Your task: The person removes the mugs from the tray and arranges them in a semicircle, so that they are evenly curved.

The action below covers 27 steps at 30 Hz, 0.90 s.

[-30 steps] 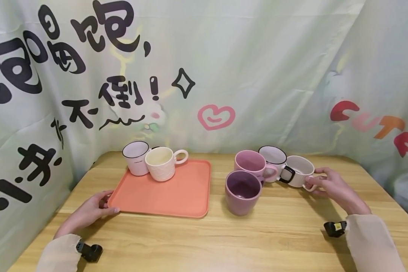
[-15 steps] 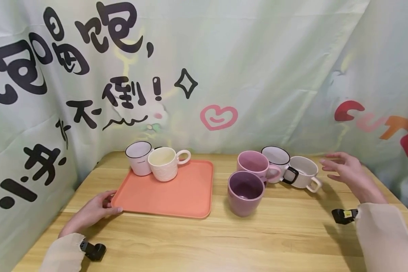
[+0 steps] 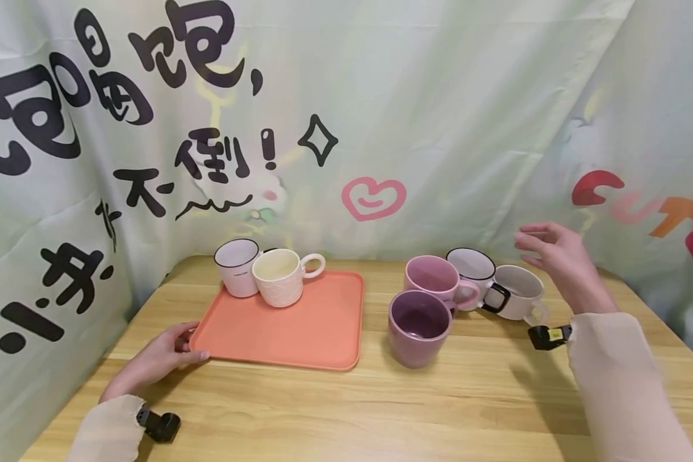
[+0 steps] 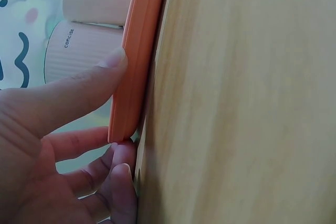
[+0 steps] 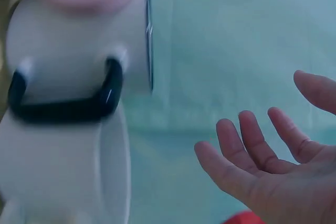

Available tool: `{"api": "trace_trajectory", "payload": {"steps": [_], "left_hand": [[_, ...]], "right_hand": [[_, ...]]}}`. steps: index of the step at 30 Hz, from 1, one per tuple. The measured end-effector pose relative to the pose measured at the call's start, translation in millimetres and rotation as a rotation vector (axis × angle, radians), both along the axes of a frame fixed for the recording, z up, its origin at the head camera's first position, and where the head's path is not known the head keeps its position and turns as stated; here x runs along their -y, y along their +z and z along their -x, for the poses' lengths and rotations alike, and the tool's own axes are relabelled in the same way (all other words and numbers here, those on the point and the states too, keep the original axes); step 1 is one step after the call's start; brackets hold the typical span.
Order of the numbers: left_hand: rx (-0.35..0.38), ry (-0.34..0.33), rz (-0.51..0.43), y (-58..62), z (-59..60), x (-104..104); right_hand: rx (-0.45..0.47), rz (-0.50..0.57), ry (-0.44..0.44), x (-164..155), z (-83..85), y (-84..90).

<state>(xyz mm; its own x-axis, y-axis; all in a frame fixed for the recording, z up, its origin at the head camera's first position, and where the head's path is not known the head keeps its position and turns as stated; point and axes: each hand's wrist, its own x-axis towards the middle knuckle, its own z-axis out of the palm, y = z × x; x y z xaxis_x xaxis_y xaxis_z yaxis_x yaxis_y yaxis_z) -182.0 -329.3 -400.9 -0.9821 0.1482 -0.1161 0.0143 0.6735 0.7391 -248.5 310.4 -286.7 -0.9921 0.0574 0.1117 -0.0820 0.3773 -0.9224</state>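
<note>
My left hand [image 3: 156, 359] grips the near left corner of a coral tray [image 3: 289, 340], its thumb [image 4: 100, 80] on the near side and its fingers around the corner. On the tray stand a cream embossed mug [image 3: 280, 292] and a dark-rimmed white mug [image 3: 239, 279]. My right hand [image 3: 566, 263] hovers above the right-hand mugs, fingers spread and holding nothing. Nearest below it is a plain off-white mug [image 3: 514, 305], its handle partly hidden by my wrist. Beside that stands a white mug [image 5: 68, 40] with a black handle.
A pink mug [image 3: 430, 273] and a purple mug [image 3: 416, 346] stand upright in front of the black-handled one, close together. The wooden table [image 3: 335, 410] ends at a printed curtain [image 3: 439, 96] behind the mugs. The tray lies flat, left of the mug group.
My right hand has let go of the off-white mug's handle, drawn away right, then risen and come back left over the mugs. My left hand stays at the tray corner.
</note>
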Motion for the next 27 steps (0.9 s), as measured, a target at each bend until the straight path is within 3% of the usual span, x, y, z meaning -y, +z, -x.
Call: {"api": "trace_trajectory", "payload": {"steps": [8, 20, 27], "left_hand": [[0.007, 0.008, -0.002, -1.1, 1.0, -1], [0.002, 0.017, -0.009, -1.6, -0.4, -1], [0.010, 0.015, -0.020, -1.3, -0.5, -1]], "right_hand": [[-0.028, 0.042, 0.094, 42, 16.6, 11.6], [0.058, 0.109, 0.264, 113, 33.9, 27.7], [0.107, 0.089, 0.314, 148, 40.7, 33.2]]}}
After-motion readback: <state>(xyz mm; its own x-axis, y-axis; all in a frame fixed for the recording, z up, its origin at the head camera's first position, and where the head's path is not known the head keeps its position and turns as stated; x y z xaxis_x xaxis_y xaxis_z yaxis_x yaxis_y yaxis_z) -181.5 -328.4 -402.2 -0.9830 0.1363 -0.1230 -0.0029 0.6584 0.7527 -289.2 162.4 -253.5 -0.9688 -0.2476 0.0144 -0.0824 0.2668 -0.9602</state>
